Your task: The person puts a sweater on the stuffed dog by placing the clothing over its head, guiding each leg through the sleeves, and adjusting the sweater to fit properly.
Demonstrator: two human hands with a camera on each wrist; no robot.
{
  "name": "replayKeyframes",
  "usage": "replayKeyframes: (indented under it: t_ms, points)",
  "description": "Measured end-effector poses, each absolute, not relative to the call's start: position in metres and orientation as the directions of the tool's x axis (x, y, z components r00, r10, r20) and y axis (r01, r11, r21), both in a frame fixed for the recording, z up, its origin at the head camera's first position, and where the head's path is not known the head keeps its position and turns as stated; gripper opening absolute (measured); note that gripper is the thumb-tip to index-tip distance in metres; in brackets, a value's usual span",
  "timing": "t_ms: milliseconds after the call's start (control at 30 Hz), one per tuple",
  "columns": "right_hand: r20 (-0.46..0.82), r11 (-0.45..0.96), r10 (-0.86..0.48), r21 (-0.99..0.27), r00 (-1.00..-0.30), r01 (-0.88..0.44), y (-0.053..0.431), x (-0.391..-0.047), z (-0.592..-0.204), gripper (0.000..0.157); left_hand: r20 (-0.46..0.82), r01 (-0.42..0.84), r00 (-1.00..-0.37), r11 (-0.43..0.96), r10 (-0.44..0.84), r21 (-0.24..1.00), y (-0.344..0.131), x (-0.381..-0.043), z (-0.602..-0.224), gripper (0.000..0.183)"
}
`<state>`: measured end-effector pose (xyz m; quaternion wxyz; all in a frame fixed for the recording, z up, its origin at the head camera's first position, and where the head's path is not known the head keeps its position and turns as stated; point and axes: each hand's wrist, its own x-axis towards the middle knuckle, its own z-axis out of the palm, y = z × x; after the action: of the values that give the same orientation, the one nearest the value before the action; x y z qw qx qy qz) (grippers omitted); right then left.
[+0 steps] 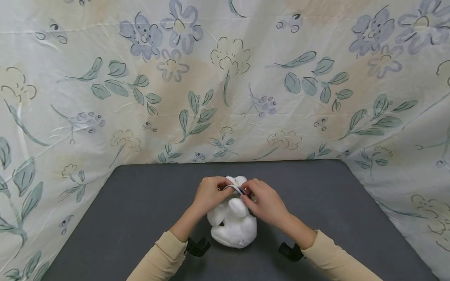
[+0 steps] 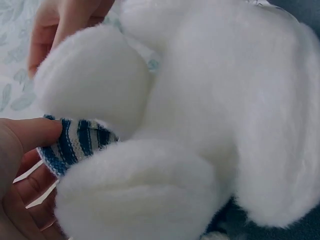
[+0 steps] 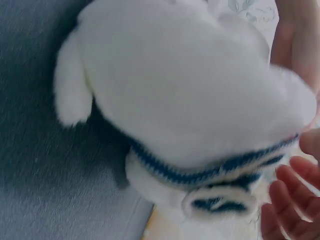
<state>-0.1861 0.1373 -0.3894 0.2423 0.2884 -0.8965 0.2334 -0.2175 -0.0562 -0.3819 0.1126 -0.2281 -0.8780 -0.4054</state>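
White fluffy plush toy (image 1: 233, 232) rests on dark grey tabletop (image 1: 140, 218). Left hand (image 1: 209, 194) pinches blue-and-white striped knitted band (image 2: 77, 140) on it. Right hand (image 1: 265, 199) bends its fingers beside the band; whether they pinch, cannot tell. Toy partly blocks left-wrist view of right hand. Floral cloth (image 1: 197, 97) hangs behind.

table (image 1: 147, 203): dark grey, one plain colour | outline: straight far edge, rounded far corners, left and right sides spreading apart toward the near side | texture: fine-grained up close | on it: white plush toy (image 1: 233, 234), resting directly on the surface, midway between left and right
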Motion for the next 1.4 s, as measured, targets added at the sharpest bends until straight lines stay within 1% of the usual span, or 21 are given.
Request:
replayKeyframes:
  t_ms: [100,233,367,467,600,700,833,1033,1133,1200,1267,1400]
  points:
    - [0.541,0.741,-0.399,-0.287,-0.741,-0.608,0.134,-0.185,-0.392,0.021,0.403,0.508,-0.861,0.551,0.310,0.662,-0.056,-0.216,-0.381,0.006]
    - [0.520,0.794,-0.334,-0.294,-0.786,-0.532,0.132,-0.189,-0.395,0.027,0.416,0.518,-0.855,0.533,0.308,0.669,-0.055,-0.215,-0.380,0.006]
    - [0.521,0.824,-0.310,-0.270,-0.795,-0.498,0.133,-0.195,-0.398,0.032,0.407,0.510,-0.860,0.528,0.307,0.679,-0.055,-0.214,-0.379,0.005]
    - [0.530,0.834,-0.309,-0.248,-0.790,-0.493,0.133,-0.198,-0.400,0.030,0.387,0.497,-0.868,0.526,0.312,0.690,-0.055,-0.213,-0.379,0.005]
    - [0.535,0.836,-0.294,-0.258,-0.792,-0.485,0.132,-0.199,-0.402,0.022,0.356,0.479,-0.877,0.524,0.323,0.704,-0.055,-0.213,-0.381,0.004]
    - [0.534,0.827,-0.287,-0.282,-0.795,-0.487,0.131,-0.199,-0.402,0.015,0.343,0.476,-0.878,0.528,0.334,0.704,-0.055,-0.212,-0.382,0.004]
    - [0.521,0.804,-0.285,-0.327,-0.804,-0.497,0.132,-0.200,-0.402,0.013,0.314,0.459,-0.885,0.532,0.343,0.712,-0.056,-0.211,-0.384,0.004]
    - [0.417,0.723,-0.304,-0.485,-0.857,-0.492,0.136,-0.200,-0.397,0.009,0.261,0.422,-0.895,0.491,0.363,0.762,-0.060,-0.211,-0.382,0.007]
    - [0.350,0.673,-0.321,-0.571,-0.880,-0.471,0.139,-0.200,-0.394,0.009,0.265,0.435,-0.881,0.452,0.392,0.779,-0.066,-0.211,-0.381,0.009]
    - [0.312,0.654,-0.326,-0.608,-0.893,-0.451,0.140,-0.201,-0.392,0.009,0.272,0.459,-0.861,0.423,0.430,0.781,-0.070,-0.210,-0.380,0.013]
    - [0.276,0.642,-0.323,-0.640,-0.906,-0.423,0.141,-0.200,-0.390,0.009,0.267,0.483,-0.833,0.403,0.484,0.777,-0.075,-0.209,-0.379,0.020]
    - [0.241,0.626,-0.321,-0.672,-0.916,-0.396,0.143,-0.200,-0.387,0.009,0.239,0.532,-0.769,0.387,0.593,0.753,-0.082,-0.206,-0.378,0.041]
